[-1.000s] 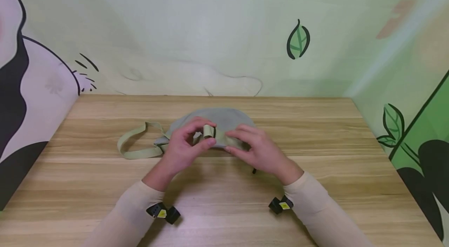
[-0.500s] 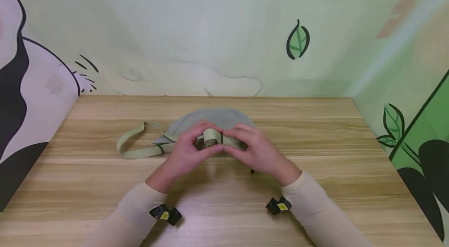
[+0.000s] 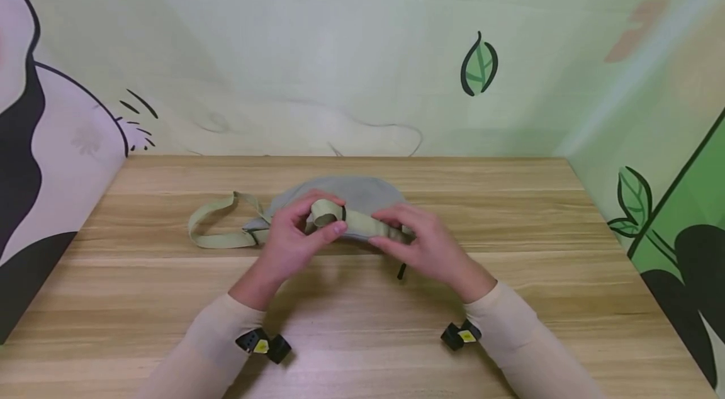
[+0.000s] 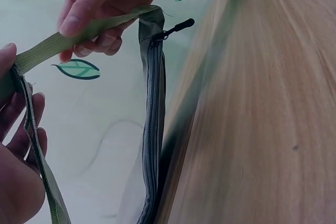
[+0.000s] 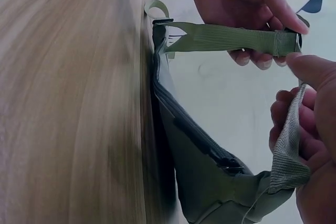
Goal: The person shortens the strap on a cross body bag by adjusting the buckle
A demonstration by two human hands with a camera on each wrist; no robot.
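Note:
A grey-green waist bag [image 3: 354, 190] lies on the wooden table, its zipper [image 4: 152, 114] showing along the edge in the left wrist view. Over it, both hands hold its green webbing strap [image 3: 361, 223]. My left hand [image 3: 289, 241] pinches the strap at a dark slide buckle [image 3: 343, 213], where the webbing curls into a small loop [image 3: 324, 210]. Thumb and fingers of my right hand [image 3: 427, 240] pinch the same strap farther right, near the bag's end. The stretch between the hands is fairly straight. Left-hand fingers partly cover the buckle.
Another strap loop [image 3: 218, 240] lies on the table left of the bag. A black zipper pull [image 3: 402, 271] hangs below the right hand. Behind the wooden table [image 3: 510, 210] stands a pale green wall [image 3: 340, 59] with painted leaves.
The hands came together at the buckle half a second ago, then moved apart. The left hand shifted left with the buckle and the right slid right, leaving more strap showing between them.

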